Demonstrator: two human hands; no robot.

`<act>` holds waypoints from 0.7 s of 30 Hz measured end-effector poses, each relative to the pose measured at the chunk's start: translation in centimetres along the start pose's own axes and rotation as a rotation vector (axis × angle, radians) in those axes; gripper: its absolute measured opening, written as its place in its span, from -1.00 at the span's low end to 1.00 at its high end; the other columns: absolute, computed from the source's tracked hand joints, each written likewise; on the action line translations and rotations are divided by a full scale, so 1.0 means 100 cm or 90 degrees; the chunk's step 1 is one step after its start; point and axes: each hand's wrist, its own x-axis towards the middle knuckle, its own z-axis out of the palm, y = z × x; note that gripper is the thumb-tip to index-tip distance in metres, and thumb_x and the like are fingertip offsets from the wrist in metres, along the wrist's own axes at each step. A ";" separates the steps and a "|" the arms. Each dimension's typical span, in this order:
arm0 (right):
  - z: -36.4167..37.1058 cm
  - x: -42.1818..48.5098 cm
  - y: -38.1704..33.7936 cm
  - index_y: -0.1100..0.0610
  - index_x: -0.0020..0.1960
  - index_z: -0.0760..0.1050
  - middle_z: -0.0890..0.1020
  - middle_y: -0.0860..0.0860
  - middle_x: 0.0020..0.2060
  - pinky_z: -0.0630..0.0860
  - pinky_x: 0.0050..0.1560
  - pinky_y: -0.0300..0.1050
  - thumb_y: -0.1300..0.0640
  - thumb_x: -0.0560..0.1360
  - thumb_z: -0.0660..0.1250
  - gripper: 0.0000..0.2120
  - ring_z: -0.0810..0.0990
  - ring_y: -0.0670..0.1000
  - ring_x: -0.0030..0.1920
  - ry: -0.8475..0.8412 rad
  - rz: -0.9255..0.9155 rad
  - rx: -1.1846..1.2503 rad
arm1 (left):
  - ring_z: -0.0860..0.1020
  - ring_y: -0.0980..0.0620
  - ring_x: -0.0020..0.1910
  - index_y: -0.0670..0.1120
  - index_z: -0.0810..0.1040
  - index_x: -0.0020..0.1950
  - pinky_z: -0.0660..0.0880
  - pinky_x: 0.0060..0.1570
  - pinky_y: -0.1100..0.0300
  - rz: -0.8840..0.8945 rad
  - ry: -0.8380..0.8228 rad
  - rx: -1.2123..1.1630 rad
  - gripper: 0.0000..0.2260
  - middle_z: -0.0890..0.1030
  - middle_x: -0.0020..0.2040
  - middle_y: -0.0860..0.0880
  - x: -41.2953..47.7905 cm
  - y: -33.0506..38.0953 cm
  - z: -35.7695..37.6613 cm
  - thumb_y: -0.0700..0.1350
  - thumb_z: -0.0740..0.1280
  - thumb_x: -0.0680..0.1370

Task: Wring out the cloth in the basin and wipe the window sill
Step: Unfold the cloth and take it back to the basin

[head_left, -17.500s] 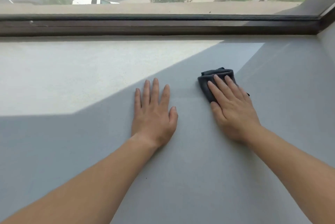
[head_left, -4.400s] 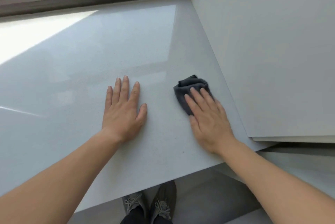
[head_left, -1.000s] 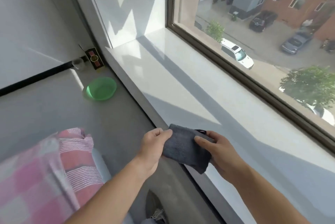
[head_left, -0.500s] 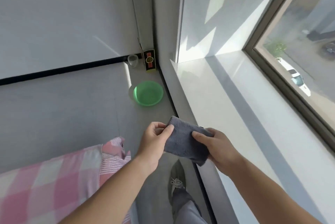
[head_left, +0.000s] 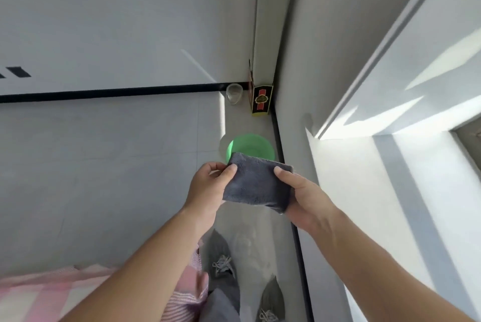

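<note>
Both hands pinch the folded cloth (head_left: 257,183) in mid-air, left hand (head_left: 208,188) and right hand (head_left: 305,199) thumbs on top, fingers hidden beneath; it half-covers the basin (head_left: 251,143) on the floor below; sill (head_left: 390,204) alongside.

We are in a home, most likely a bedroom. Below the left grip (head_left: 208,186) we see pink checked bedding (head_left: 39,293) next to a pale tiled floor (head_left: 104,152). Just beyond that grip a green basin (head_left: 256,143) sits on the floor; farther off, a glass cup (head_left: 234,93) and a small box (head_left: 261,100) stand in the corner. Right of the right grip (head_left: 304,199) runs a sunlit window sill (head_left: 377,191).
</note>
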 end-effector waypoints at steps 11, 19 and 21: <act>0.075 0.145 -0.074 0.29 0.11 0.59 0.70 0.22 0.05 0.64 -0.14 0.09 0.29 0.55 0.37 -0.85 0.68 0.24 0.05 0.167 -0.016 0.084 | 0.58 -0.04 -0.09 -0.03 0.54 -0.12 0.51 0.14 -0.17 -0.053 -0.104 0.097 -0.63 0.65 -0.14 -0.04 0.201 0.087 0.000 0.16 0.49 0.24; 0.089 0.239 -0.124 0.26 0.15 0.60 0.72 0.22 0.02 0.65 -0.15 0.12 0.30 0.51 0.42 -0.79 0.68 0.25 0.05 0.239 -0.045 0.118 | 0.59 0.05 -0.08 -0.14 0.54 0.05 0.44 -0.16 0.28 -0.005 -0.125 0.251 -0.77 0.65 -0.06 -0.04 0.325 0.125 0.041 -0.05 0.47 0.50; 0.089 0.261 -0.129 0.26 0.14 0.60 0.72 0.20 -0.01 0.65 -0.14 0.14 0.31 0.50 0.44 -0.77 0.69 0.24 0.03 0.271 -0.032 0.134 | 0.59 0.08 -0.02 -0.11 0.52 0.12 0.42 -0.16 0.29 -0.023 -0.145 0.298 -0.71 0.63 0.00 0.00 0.354 0.126 0.049 -0.02 0.47 0.49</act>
